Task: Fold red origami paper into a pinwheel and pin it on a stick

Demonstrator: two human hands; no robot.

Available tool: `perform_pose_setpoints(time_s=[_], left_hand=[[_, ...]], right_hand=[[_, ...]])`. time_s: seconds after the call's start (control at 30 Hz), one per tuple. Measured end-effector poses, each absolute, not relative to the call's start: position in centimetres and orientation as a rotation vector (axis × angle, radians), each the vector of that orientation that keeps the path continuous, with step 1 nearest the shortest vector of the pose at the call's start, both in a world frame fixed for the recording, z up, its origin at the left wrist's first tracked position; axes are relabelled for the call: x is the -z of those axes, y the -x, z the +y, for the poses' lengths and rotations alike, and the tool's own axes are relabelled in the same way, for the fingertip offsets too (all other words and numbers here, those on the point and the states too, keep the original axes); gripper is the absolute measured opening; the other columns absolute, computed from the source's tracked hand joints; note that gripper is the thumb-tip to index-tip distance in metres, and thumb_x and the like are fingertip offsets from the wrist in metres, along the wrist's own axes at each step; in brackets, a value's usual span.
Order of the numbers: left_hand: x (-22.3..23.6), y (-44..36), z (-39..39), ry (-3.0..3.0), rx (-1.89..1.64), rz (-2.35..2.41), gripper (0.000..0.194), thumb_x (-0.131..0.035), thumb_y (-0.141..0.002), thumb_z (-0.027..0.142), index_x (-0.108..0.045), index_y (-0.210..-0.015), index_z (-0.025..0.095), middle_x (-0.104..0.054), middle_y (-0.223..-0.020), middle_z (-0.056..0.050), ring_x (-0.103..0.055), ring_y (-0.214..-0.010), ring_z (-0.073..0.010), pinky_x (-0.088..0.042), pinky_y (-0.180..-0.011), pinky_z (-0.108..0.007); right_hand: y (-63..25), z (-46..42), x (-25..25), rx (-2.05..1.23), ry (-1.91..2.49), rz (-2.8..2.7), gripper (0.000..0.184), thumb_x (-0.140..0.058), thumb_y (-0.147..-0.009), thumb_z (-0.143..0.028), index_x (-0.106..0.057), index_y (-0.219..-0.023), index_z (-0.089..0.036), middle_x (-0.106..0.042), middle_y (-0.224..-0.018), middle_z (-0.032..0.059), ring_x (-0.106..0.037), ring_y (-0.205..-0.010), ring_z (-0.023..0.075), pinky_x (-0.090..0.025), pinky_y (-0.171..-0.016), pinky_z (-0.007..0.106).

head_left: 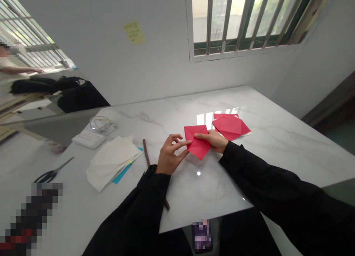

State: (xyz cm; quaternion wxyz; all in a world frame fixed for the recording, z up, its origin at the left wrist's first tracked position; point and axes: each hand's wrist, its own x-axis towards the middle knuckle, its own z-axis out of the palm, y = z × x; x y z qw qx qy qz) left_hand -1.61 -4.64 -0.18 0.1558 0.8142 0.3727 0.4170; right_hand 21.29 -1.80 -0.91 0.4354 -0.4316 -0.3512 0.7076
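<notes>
A red paper envelope point(201, 149) is held up a little over the marble-patterned table, its pointed flap toward me. My right hand point(215, 139) grips it from the right side, thumb lying across the front and the other fingers hidden behind. At its left edge is my left hand point(172, 154), with index finger and thumb pinching the paper and the remaining fingers curled loosely. Just beyond my right hand, several red envelopes point(231, 126) lie in a loose pile with a bit of white paper under them.
Left of my hands lie cream paper sheets point(111, 156) over a blue sheet point(122, 176), and a thin brown stick point(146, 152) partly under my left sleeve. Farther left are scissors point(52, 173), a white box point(88, 139) and a coiled cable point(101, 124). A wall with a barred window point(244, 19) bounds the table.
</notes>
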Motion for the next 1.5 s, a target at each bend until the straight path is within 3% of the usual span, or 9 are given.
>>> perform_pose_setpoints(time_s=[0.13,0.37,0.5,0.6,0.7,0.87,1.17,1.37,1.5], left_hand=[[0.0,1.7,-4.6,-2.568,-1.143,1.092,0.052,-0.078,-0.089,0.018,-0.071,-0.138,0.031,-0.062,-0.143,-0.011,-0.059,-0.125,-0.0283,-0.057,-0.101,-0.047],[0.7,2.6,-4.5,-2.604,-0.776,0.893,0.037,-0.070,-0.091,0.008,-0.077,-0.119,0.031,-0.077,-0.116,-0.004,-0.065,-0.113,-0.0257,-0.057,-0.102,-0.049],[1.0,3.1,-5.3,-2.504,-0.692,0.875,0.026,-0.069,-0.093,0.014,-0.077,-0.114,0.027,-0.077,-0.119,-0.006,-0.068,-0.115,-0.0241,-0.057,-0.104,-0.047],[0.8,3.4,-6.0,-2.479,-0.678,0.894,0.030,-0.071,-0.092,0.018,-0.073,-0.121,0.025,-0.072,-0.133,-0.009,-0.066,-0.128,-0.0258,-0.055,-0.111,-0.050],[0.4,3.5,-6.5,-2.471,-0.626,0.895,0.035,-0.072,-0.091,0.021,-0.068,-0.126,0.024,-0.068,-0.140,-0.011,-0.063,-0.135,-0.0275,-0.053,-0.115,-0.051],[0.2,3.5,-7.3,-2.558,-0.642,0.871,0.028,-0.075,-0.085,0.017,-0.067,-0.111,0.024,-0.068,-0.139,-0.010,-0.055,-0.144,-0.0329,-0.048,-0.119,-0.058],[0.8,3.8,-10.1,-2.684,-0.687,1.014,0.012,-0.064,-0.099,0.017,-0.073,-0.105,0.023,-0.074,-0.107,-0.007,-0.070,-0.098,-0.0227,-0.060,-0.087,-0.040],[1.6,4.1,-10.6,-2.514,-0.814,1.111,0.009,-0.067,-0.101,0.025,-0.075,-0.105,0.025,-0.078,-0.106,-0.004,-0.075,-0.095,-0.0197,-0.060,-0.086,-0.035],[1.7,4.2,-10.4,-2.441,-0.853,1.141,0.012,-0.070,-0.098,0.024,-0.075,-0.109,0.025,-0.080,-0.105,-0.002,-0.076,-0.096,-0.0201,-0.061,-0.089,-0.036]], right_hand=[[-21.3,-2.1,1.0,-1.730,1.054,-0.957,0.028,-0.089,-0.082,-0.030,-0.079,-0.105,-0.015,-0.082,-0.109,0.0120,-0.077,-0.087,0.0200,-0.065,-0.081,0.031],[-22.1,-2.2,0.2,-1.370,1.386,-1.914,0.034,-0.088,-0.080,-0.048,-0.079,-0.083,-0.016,-0.075,-0.078,0.0055,-0.067,-0.071,0.0189,-0.047,-0.061,0.027],[-23.2,-2.7,0.5,-1.079,1.397,-2.016,0.046,-0.083,-0.084,-0.059,-0.079,-0.107,-0.019,-0.076,-0.091,0.0079,-0.065,-0.071,0.0177,-0.049,-0.066,0.030],[-24.5,-4.1,1.4,-0.786,1.287,-1.985,0.049,-0.081,-0.090,-0.047,-0.073,-0.131,-0.022,-0.073,-0.118,0.0120,-0.067,-0.081,0.0192,-0.056,-0.078,0.036],[-25.7,-5.9,2.1,-0.667,1.022,-2.127,0.028,-0.068,-0.098,-0.027,-0.076,-0.125,-0.027,-0.071,-0.125,0.0110,-0.067,-0.106,0.0243,-0.056,-0.096,0.043],[-26.6,-7.2,2.2,-0.729,0.775,-2.368,0.043,-0.064,-0.084,-0.007,-0.079,-0.120,-0.025,-0.073,-0.125,0.0105,-0.065,-0.113,0.0261,-0.055,-0.104,0.047],[-26.1,-7.7,2.1,-0.641,0.783,-2.437,0.043,-0.072,-0.084,-0.018,-0.078,-0.126,-0.026,-0.074,-0.129,0.0095,-0.062,-0.118,0.0289,-0.052,-0.107,0.050],[-25.9,-7.6,2.6,-0.659,0.799,-2.380,0.040,-0.083,-0.089,-0.042,-0.078,-0.124,-0.025,-0.077,-0.127,0.0108,-0.067,-0.116,0.0289,-0.054,-0.105,0.051],[-25.7,-7.6,2.9,-0.630,0.796,-2.325,0.033,-0.084,-0.090,-0.041,-0.077,-0.118,-0.025,-0.079,-0.122,0.0090,-0.070,-0.113,0.0261,-0.057,-0.102,0.048]])
